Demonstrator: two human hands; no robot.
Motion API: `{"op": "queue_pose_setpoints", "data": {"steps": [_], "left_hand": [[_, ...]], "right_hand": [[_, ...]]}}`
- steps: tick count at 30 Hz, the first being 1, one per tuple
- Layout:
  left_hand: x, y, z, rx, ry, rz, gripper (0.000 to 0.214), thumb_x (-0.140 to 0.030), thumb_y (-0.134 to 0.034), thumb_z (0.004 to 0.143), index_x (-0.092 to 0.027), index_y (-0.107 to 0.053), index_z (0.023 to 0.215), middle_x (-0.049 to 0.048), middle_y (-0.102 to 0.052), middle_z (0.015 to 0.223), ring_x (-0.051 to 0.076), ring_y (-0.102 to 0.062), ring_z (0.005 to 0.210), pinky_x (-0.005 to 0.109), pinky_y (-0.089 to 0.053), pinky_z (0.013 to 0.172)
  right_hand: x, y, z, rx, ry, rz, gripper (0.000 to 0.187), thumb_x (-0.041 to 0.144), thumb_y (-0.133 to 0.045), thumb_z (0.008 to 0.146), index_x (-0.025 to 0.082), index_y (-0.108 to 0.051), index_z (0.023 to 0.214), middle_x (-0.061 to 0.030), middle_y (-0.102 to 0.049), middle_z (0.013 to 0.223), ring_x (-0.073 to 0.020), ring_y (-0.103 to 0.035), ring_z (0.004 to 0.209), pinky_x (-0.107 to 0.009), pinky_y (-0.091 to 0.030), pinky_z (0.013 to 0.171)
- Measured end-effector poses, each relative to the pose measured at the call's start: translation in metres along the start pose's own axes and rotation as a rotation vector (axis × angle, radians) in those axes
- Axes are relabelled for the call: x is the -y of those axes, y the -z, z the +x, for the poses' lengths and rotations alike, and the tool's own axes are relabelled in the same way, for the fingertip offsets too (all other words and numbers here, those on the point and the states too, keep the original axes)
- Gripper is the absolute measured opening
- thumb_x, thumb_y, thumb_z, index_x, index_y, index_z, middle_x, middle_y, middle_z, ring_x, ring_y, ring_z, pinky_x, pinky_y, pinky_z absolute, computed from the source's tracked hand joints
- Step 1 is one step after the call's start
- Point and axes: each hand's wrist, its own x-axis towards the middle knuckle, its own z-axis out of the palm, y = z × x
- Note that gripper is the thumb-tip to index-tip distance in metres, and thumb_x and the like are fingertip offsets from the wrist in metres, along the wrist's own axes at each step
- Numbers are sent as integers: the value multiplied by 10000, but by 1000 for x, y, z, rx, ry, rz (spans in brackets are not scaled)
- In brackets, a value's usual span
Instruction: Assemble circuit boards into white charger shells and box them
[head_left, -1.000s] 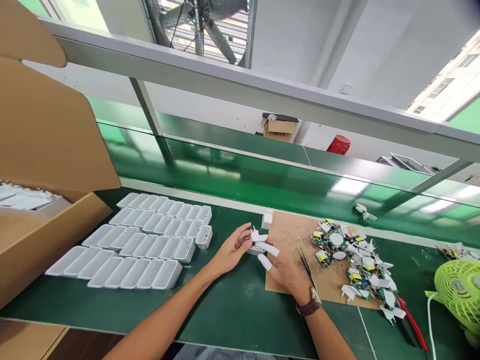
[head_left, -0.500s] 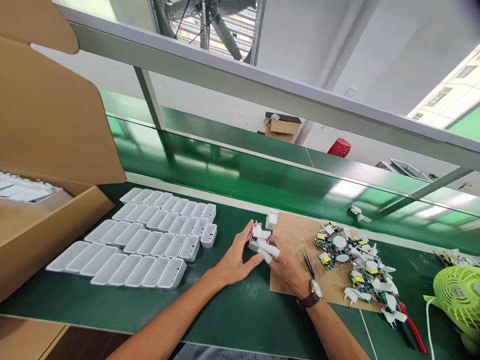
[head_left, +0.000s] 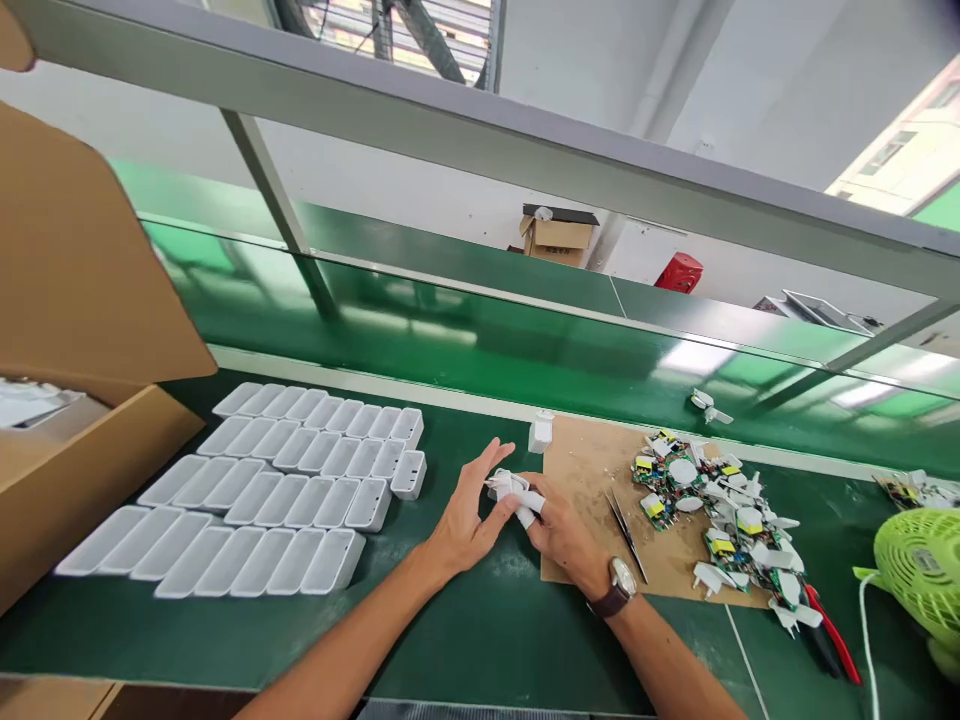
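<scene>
A small white plastic case (head_left: 506,485) is between my two hands over the green bench, with a white part at its opening; the fit of the two is partly hidden by fingers. My left hand (head_left: 469,520) grips the case from the left, thumb pressed against it and the upper fingers stretched out. From the right, my right hand (head_left: 566,530) holds it too, with white covers on some fingertips. Left of my hands stand rows of open white cases (head_left: 300,500). One separate white case (head_left: 540,432) stands upright just beyond my hands.
Tweezers (head_left: 627,535) lie on a brown board (head_left: 577,470). Circuit boards with white parts (head_left: 720,520) are heaped on its right side. Red-handled pliers (head_left: 832,635) and a green fan (head_left: 919,570) are at the right. A cardboard box (head_left: 97,450) stands at the left.
The white part that stuck up from the case now sits lower against it. My left thumb has come over onto it. The whole view has shifted slightly.
</scene>
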Motion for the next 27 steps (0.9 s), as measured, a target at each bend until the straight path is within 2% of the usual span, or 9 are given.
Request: {"op": "queue_pose_setpoints", "data": {"steps": [4,7,12,16,19,21,23,25,27], "left_hand": [[3,-6,1,-86,206,7,449,-388,-454,1076,-249,-450,1503,101,-716,1222,231,-693,1113,440,-548,1007],[4,-6,1,-116,299,-44,470,-444,-463,1067,-224,-459,1483,104,-719,1204,233,-695,1104,427,-553,993],[8,-6,-2,-147,358,-68,482,-497,-487,1048,-232,-505,1450,106,-700,1195,232,-689,1075,406,-563,946],[7,-5,-1,-171,381,-22,472,-522,-514,1028,-234,-561,1398,93,-702,1158,230,-690,1037,399,-561,935],[6,-3,1,-176,397,-19,468,-515,-520,1026,-233,-550,1398,86,-705,1138,222,-698,1006,392,-568,919],[5,-1,3,-143,337,-56,519,-500,-569,1007,-229,-492,1443,95,-696,1163,221,-702,1007,398,-578,917],[5,-1,2,-67,197,-56,709,-495,-711,920,-232,-411,1506,118,-675,1237,251,-689,1079,437,-578,958],[3,-3,2,7,31,14,869,-432,-818,841,-255,-353,1554,137,-640,1322,288,-652,1175,491,-558,1015],[1,-6,0,16,-93,98,856,-334,-807,863,-284,-332,1573,139,-618,1360,293,-627,1214,509,-554,1024]], "right_hand": [[-2,-6,-2,-51,-48,-15,448,140,-549,1005,267,-548,1434,-112,-694,1267,-258,-685,1145,-432,-611,964],[-1,-7,-3,-66,-26,-42,442,174,-549,1028,266,-517,1459,-116,-690,1264,-254,-685,1127,-424,-613,958],[3,-6,-2,-58,-2,-114,436,170,-519,1036,238,-492,1466,-130,-677,1229,-261,-675,1081,-415,-614,916],[5,-9,-2,-3,-11,-185,397,173,-490,1038,232,-530,1428,-136,-662,1171,-274,-656,1009,-437,-616,858],[2,-13,-2,-32,-56,-121,353,171,-499,1031,228,-574,1370,-132,-661,1157,-270,-646,1027,-445,-606,887],[0,-15,-2,-90,-148,30,308,219,-515,1036,233,-593,1334,-123,-669,1169,-251,-662,1029,-424,-610,896],[-3,-16,-2,-151,-288,263,289,315,-502,1057,244,-597,1320,-105,-697,1143,-233,-696,984,-396,-632,850],[-4,-15,-2,-156,-426,494,313,417,-460,1075,254,-617,1291,-78,-733,1030,-232,-729,890,-384,-650,748],[-4,-13,-2,-116,-521,616,369,489,-418,1084,252,-663,1223,-54,-739,870,-246,-742,802,-390,-646,669]]}}
